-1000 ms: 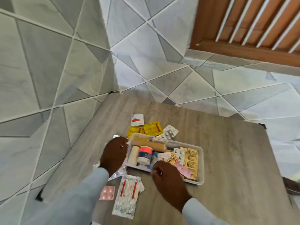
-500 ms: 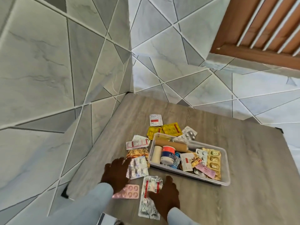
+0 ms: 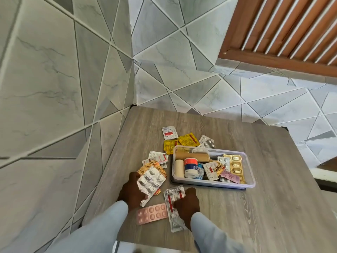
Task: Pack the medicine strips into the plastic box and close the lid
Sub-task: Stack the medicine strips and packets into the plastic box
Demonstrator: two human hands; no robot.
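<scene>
The clear plastic box (image 3: 250, 180) stands open on the wooden table, holding bandage rolls, a tape roll, a gold blister strip (image 3: 236, 165) and several other strips. My left hand (image 3: 130, 191) grips a silver blister strip (image 3: 150, 180) left of the box, thumb on its lower edge. My right hand (image 3: 187, 204) pinches a long silver strip with red bands (image 3: 172, 207) in front of the box. A pink blister strip (image 3: 152, 213) lies flat between my hands. I see no lid.
More strips lie loose: an orange foil strip (image 3: 145, 168) and a white strip (image 3: 158, 156) left of the box, yellow sachets (image 3: 187, 140), a white-red strip (image 3: 169, 132) and a silver blister (image 3: 207, 141) behind it. Tiled walls close the table's (image 3: 273, 207) left and far sides.
Both hands left the box and came down to the loose strips near the front edge. My left hand took the silver strip; my right closed on the red-banded strip. The view shifted left.
</scene>
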